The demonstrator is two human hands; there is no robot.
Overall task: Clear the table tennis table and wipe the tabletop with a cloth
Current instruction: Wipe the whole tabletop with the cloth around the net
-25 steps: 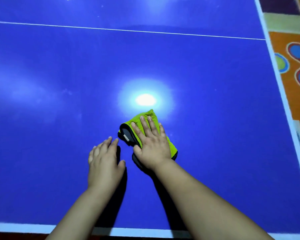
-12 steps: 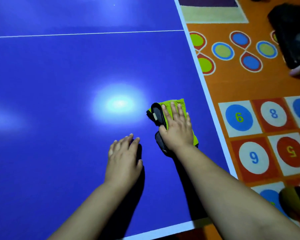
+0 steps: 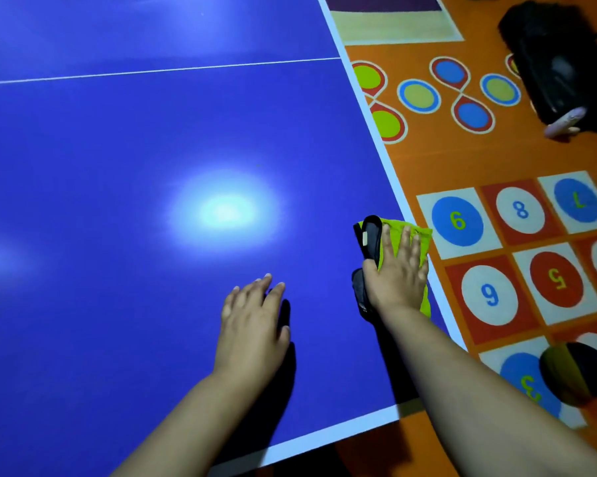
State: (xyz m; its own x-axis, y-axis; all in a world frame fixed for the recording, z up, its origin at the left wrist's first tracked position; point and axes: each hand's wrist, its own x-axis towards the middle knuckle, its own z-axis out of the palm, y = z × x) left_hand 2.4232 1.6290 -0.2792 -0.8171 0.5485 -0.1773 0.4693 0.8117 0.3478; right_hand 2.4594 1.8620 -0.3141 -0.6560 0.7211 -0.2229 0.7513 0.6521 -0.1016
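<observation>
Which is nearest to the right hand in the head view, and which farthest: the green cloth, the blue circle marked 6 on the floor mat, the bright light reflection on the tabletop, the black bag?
1. Green cloth: directly under the right hand, at the table's right edge.
2. Blue circle marked 6: on the floor mat, just right of the table.
3. Light reflection: left, mid-tabletop.
4. Black bag: far upper right, on the floor.

**One camera, up on the head**

There is only one view; it looks forward and down from the person's head; the blue table (image 3: 118,166) fills the left, close below; its right edge and the bright floor mat (image 3: 462,160) fill the right side.
</observation>
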